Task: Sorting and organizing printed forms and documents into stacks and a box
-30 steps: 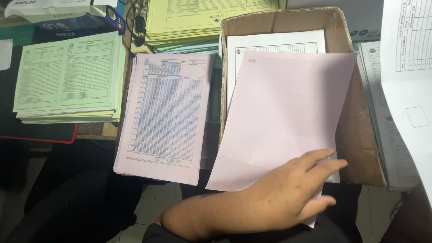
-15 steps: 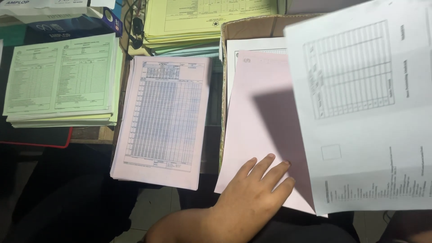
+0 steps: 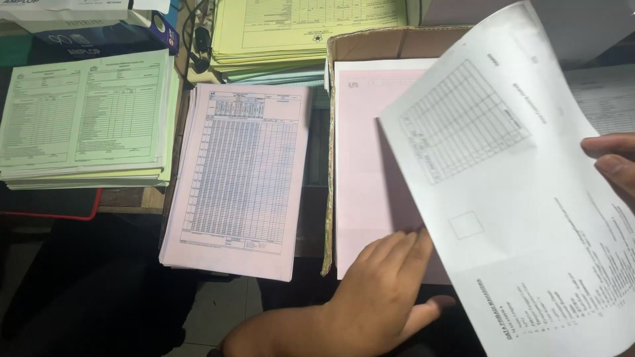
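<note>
Left hand (image 3: 377, 291) flat on pink sheet (image 3: 360, 165) in cardboard box (image 3: 397, 43); right hand (image 3: 615, 165) seemingly pinching white sheet (image 3: 516, 198). Lower white sheet squarely, edges aligned.

Right hand (image 3: 612, 165) — mostly off-frame

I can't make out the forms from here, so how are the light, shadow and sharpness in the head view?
Head view: dim, warm light; the white sheet in the right hand shadows the pink sheet in the box; its print is soft; the left hand is fairly sharp; no glare.
</note>
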